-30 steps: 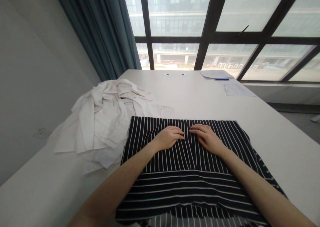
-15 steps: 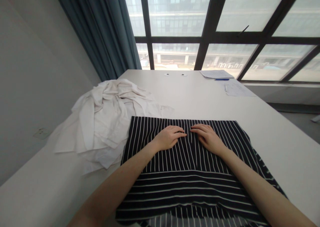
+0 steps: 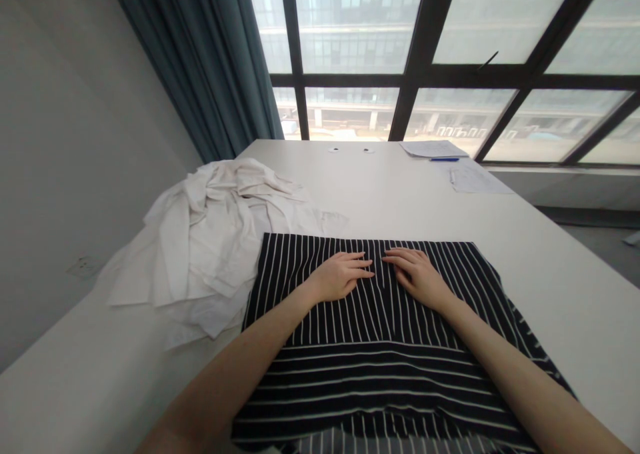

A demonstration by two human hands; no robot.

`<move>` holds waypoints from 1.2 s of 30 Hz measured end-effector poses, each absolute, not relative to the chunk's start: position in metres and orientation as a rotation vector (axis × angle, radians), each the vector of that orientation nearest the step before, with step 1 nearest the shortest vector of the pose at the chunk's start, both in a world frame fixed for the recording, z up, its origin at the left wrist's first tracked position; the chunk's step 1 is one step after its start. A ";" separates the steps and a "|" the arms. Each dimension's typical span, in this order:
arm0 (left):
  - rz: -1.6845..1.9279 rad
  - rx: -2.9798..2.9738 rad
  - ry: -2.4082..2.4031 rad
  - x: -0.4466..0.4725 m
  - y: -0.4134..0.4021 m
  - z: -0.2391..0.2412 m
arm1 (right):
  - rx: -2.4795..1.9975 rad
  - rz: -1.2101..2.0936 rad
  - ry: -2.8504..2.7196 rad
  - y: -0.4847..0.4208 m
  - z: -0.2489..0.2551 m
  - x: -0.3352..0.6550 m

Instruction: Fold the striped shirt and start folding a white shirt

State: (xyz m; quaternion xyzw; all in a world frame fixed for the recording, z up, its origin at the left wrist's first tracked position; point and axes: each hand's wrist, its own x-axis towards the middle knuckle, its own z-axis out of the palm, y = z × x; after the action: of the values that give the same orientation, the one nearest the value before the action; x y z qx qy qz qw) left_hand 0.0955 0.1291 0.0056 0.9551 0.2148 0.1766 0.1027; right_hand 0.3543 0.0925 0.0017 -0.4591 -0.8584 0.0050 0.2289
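Observation:
A black cloth with thin white stripes (image 3: 385, 361) lies spread flat on the white table (image 3: 550, 267) in front of me. Its far part has stripes running away from me, its near part has stripes running across. My left hand (image 3: 340, 275) rests palm down on the far part, fingers stretched out and pointing right. My right hand (image 3: 416, 274) lies flat beside it, fingers pointing left. The fingertips of the two hands are a small gap apart. Neither hand holds anything.
A crumpled heap of white cloth (image 3: 210, 234) lies on the table's left, touching the striped cloth's left edge. Sheets of paper (image 3: 433, 149) (image 3: 473, 179) and a blue pen (image 3: 444, 159) lie at the far right. Windows and a dark curtain (image 3: 210, 67) stand behind.
Both hands have shifted very slightly to the right on the striped cloth. Nothing else has moved.

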 end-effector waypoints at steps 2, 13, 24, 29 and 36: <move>0.546 2.812 0.639 0.096 0.129 0.005 | -1.269 0.036 -2.377 0.093 0.001 0.354; 0.405 2.800 0.918 0.100 0.127 0.004 | -1.328 0.082 -2.485 0.096 -0.004 0.352; 0.089 2.857 1.054 0.101 0.131 0.002 | -1.563 0.056 -2.576 0.101 -0.008 0.357; -0.038 2.837 1.185 0.080 0.138 0.010 | -1.749 0.049 -2.526 0.103 -0.014 0.386; -0.086 2.920 1.428 0.035 0.143 0.017 | -1.995 -0.021 -2.376 0.095 -0.018 0.451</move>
State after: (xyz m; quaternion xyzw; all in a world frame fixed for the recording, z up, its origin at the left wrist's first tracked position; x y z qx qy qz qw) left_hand 0.0346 0.1435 0.0171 0.8967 0.4385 -0.0263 -0.0550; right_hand 0.4511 0.0950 -0.0182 -0.6428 -0.7658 -0.0068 0.0194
